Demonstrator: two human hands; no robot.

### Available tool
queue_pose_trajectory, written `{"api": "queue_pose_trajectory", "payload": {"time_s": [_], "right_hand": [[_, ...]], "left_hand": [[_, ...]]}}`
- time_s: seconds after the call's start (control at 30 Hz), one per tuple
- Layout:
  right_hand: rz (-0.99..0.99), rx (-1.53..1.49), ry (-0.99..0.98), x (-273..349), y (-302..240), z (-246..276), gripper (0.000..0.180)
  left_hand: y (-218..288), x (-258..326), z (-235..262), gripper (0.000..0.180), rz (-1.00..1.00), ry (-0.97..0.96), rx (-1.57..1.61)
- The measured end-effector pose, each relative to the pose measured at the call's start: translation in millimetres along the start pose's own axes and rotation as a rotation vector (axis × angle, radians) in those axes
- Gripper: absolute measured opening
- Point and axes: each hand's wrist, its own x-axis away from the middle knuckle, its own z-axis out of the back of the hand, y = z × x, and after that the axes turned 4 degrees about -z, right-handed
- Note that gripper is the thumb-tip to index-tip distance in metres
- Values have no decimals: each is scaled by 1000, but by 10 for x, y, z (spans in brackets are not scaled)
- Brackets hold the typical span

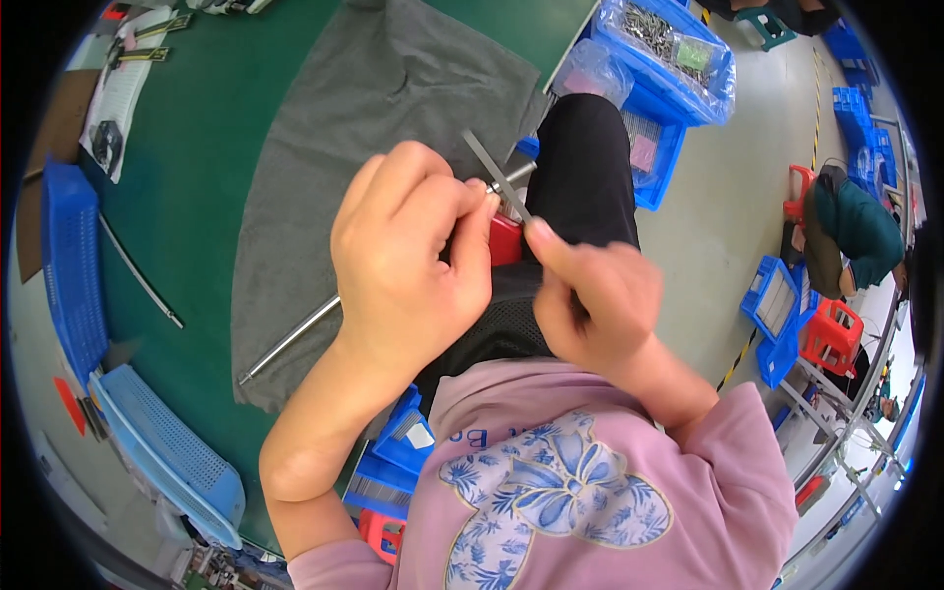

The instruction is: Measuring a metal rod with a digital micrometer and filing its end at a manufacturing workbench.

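Your left hand (408,251) is curled shut around the end of one thin metal rod (295,339), which slants down to the left across the grey cloth (324,167) on the green desk (206,147). Your right hand (590,295) is closed in a pinch on one flat metal file (497,175), whose blade rises up and left, just beside the left fingertips. One small red block (505,239) sits between both hands; it seems to touch the rod, though fingers hide the joint.
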Motion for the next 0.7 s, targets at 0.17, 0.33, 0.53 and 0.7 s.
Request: {"api": "queue_pose_trajectory", "payload": {"time_s": [0.17,0.33,0.53,0.7], "right_hand": [[17,-25,47,-93,38,-129,40],[29,-29,75,17,25,-105,43],[-19,-41,45,160,33,-120,43],[41,-82,74,-92,54,-220,36]], "left_hand": [[-21,13,-20,15,-6,22,8],[-4,-6,-5,15,-21,5,-9],[-1,18,-22,15,10,0,0],[-11,-1,-3,15,-13,-4,-9]]}}
